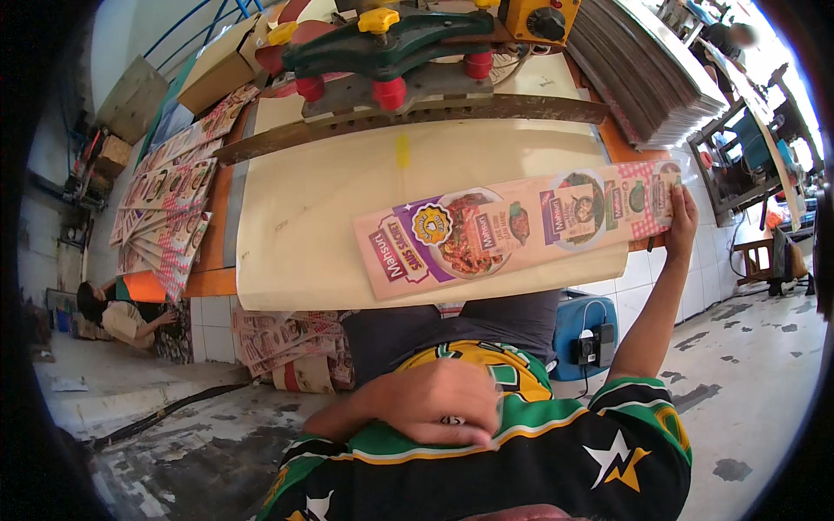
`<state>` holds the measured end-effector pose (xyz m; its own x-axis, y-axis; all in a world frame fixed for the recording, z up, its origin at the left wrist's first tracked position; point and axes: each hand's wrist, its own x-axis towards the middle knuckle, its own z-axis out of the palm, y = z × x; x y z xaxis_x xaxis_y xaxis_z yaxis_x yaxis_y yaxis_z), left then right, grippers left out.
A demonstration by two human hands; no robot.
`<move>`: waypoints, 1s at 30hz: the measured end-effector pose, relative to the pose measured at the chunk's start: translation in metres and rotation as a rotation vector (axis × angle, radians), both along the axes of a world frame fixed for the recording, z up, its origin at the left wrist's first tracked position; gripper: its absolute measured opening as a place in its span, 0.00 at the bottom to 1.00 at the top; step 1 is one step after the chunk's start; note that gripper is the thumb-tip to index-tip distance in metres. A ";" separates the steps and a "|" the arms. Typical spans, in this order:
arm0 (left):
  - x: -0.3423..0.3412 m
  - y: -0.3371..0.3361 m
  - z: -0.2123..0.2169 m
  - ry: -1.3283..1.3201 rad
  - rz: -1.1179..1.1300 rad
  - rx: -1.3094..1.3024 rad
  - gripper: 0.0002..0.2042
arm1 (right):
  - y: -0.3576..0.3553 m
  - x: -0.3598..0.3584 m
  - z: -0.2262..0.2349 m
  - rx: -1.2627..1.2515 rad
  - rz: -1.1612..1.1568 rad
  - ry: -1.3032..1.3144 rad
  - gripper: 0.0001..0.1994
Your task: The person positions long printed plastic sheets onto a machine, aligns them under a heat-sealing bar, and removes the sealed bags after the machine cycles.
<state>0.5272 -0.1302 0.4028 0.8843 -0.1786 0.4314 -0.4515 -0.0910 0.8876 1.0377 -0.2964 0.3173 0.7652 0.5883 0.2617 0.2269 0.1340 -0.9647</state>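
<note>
A long printed card point(521, 227), pink with food pictures and a checked red end, lies slantwise over a cream sheet point(304, 217) on the work table. My right hand point(682, 219) is closed on the card's far right end. Up in front of my chest is my left hand point(445, 401), its fingers curled in and a ring on one of them. A faint clear edge shows by its fingertips, and I cannot make out what it is. Across the back of the sheet runs the long metal bar point(417, 115) of a green press head point(391, 48) with red and yellow knobs.
Stacks of similar printed cards point(165, 195) fan out along the table's left edge, and more cards point(278, 339) lie below. A tall pile of boards point(647, 74) stands at the back right. Beneath the table is a blue container point(569, 326). Another person point(130, 321) is at far left.
</note>
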 end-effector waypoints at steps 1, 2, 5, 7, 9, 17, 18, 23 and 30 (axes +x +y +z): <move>0.001 0.001 0.001 0.095 0.057 0.076 0.11 | -0.001 0.002 -0.001 -0.013 -0.004 -0.020 0.18; 0.003 0.004 0.000 0.188 0.109 0.153 0.12 | -0.003 0.004 -0.003 0.001 0.012 -0.002 0.18; 0.001 0.012 -0.005 0.388 0.272 0.414 0.16 | -0.004 0.007 -0.007 0.036 0.042 0.037 0.19; -0.004 0.015 -0.023 0.361 0.416 0.570 0.17 | 0.002 -0.001 -0.003 0.045 0.041 0.040 0.19; -0.007 0.017 -0.029 0.398 0.446 0.564 0.17 | -0.002 0.006 -0.007 0.032 0.041 0.033 0.20; -0.011 0.005 -0.045 0.467 0.326 0.390 0.20 | -0.001 0.003 -0.006 -0.001 -0.006 0.025 0.21; -0.009 0.002 -0.047 0.463 0.305 0.393 0.20 | -0.002 0.006 -0.008 -0.003 -0.006 0.023 0.21; -0.004 -0.003 -0.052 0.409 0.287 0.404 0.20 | 0.000 0.003 -0.005 -0.015 -0.007 0.038 0.21; -0.007 0.003 -0.053 0.459 0.260 0.384 0.14 | 0.000 0.003 -0.005 -0.012 -0.015 0.014 0.20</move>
<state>0.5200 -0.1269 0.3498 0.9986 0.0001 -0.0522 0.0454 -0.4952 0.8676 1.0406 -0.2967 0.3126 0.7772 0.5799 0.2442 0.2152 0.1196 -0.9692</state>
